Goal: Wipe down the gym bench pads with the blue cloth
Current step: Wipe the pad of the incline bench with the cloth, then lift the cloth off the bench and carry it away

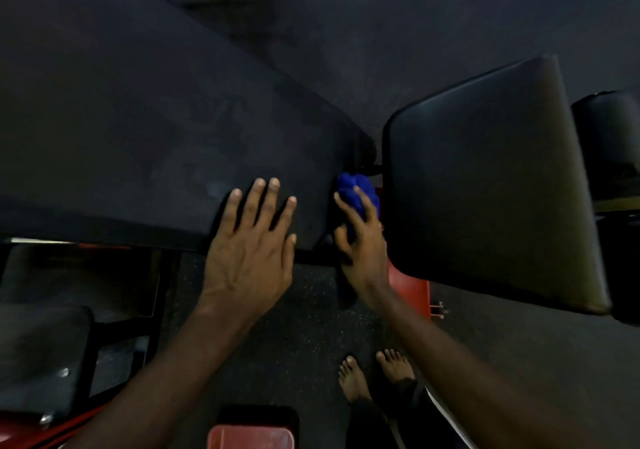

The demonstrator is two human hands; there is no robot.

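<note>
A long black bench pad [131, 129] runs from the upper left to the middle of the view. A shorter black seat pad [485, 185] lies to its right, with a narrow gap between them. My left hand [252, 237] lies flat with spread fingers on the near end of the long pad. My right hand [363, 237] grips the bunched blue cloth [356, 188] in the gap, against the end edge of the long pad and beside the seat pad's left edge.
The red bench frame [412, 292] shows below the seat pad. A black roller pad [609, 136] is at the far right. Another black pad [38, 355] on a red frame sits at the lower left. Bare feet [374, 376] stand on the dark speckled floor.
</note>
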